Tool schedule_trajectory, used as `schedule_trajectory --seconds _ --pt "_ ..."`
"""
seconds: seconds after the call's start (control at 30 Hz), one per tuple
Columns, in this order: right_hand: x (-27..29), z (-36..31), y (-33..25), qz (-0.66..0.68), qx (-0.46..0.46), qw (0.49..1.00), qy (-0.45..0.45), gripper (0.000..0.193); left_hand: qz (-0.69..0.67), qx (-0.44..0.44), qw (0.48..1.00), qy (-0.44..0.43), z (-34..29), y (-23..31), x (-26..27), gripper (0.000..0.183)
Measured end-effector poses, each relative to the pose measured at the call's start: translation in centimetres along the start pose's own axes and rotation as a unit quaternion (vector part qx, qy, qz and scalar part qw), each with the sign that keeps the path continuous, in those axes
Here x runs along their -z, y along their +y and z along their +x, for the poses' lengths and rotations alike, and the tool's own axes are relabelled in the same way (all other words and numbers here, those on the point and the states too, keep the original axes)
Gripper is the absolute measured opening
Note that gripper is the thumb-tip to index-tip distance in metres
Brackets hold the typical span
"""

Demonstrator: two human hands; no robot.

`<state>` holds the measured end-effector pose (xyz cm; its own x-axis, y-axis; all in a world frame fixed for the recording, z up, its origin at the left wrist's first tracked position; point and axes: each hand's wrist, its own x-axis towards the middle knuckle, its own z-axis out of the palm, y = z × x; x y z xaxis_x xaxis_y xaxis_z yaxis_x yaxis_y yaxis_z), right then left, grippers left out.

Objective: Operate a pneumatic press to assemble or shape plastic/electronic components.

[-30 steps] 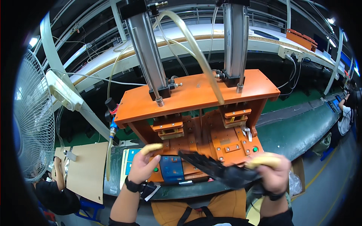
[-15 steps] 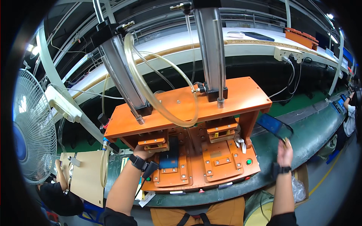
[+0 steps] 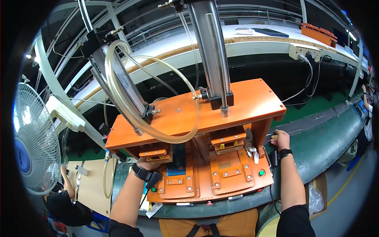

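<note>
An orange two-station press [image 3: 189, 114] stands in front of me. My left hand [image 3: 147, 163] reaches to its left station beside the raised clamp block [image 3: 155, 152], which hides the fingers. Next to it a flat dark-blue panel [image 3: 176, 162] lies in the left fixture. My right hand [image 3: 281, 139] is closed, just outside the press's right leg, above the green bench. What its fingers hold, if anything, is too hidden to make out. No panel shows in the right fixture [image 3: 233, 165].
Two air cylinders [image 3: 213, 51] with a looping clear hose [image 3: 154, 138] rise above the press. A fan [image 3: 31, 138] stands at left, near a person's arm [image 3: 68, 183]. Green buttons [image 3: 261, 173] sit on the press front. A white shelf [image 3: 260, 45] runs behind.
My right hand has moved left and away from me, to the press's right leg. The blue-faced, dark-framed panel beside it earlier is out of sight. My left hand stays at the left station.
</note>
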<state>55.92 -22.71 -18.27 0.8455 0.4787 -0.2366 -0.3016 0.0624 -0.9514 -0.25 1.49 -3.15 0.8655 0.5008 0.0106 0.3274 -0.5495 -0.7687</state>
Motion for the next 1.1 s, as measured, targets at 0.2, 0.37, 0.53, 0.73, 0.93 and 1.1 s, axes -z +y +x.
schedule_trajectory --seconds 0.2,0.37,0.53,0.73,0.93,1.1 --pt "-0.2 -0.3 -0.1 -0.004 0.007 1.000 -0.006 0.018 -0.640 0.067 0.762 -0.075 -1.4 -0.9 9.4 0.049" --pt "-0.6 -0.7 -0.2 0.003 0.011 1.000 -0.018 0.019 -0.675 0.147 0.708 -0.147 -5.0 -0.5 11.3 0.050" --pt "-0.6 -1.4 -1.4 -0.013 -0.031 0.998 -0.055 0.026 -0.638 0.065 0.754 0.141 -10.8 2.6 10.1 0.052" --pt "1.0 2.4 -6.6 -0.262 0.044 0.959 -0.103 0.041 -0.631 0.198 0.698 0.274 -15.4 10.7 7.4 0.043" --pt "3.9 9.9 -10.9 -0.719 0.197 0.647 0.160 0.052 -0.616 0.359 0.666 0.220 -14.9 12.2 5.5 0.047" --pt "5.3 13.9 -11.7 -0.817 0.152 0.520 0.197 0.055 -0.604 0.350 0.663 0.269 -14.0 12.9 5.9 0.049"
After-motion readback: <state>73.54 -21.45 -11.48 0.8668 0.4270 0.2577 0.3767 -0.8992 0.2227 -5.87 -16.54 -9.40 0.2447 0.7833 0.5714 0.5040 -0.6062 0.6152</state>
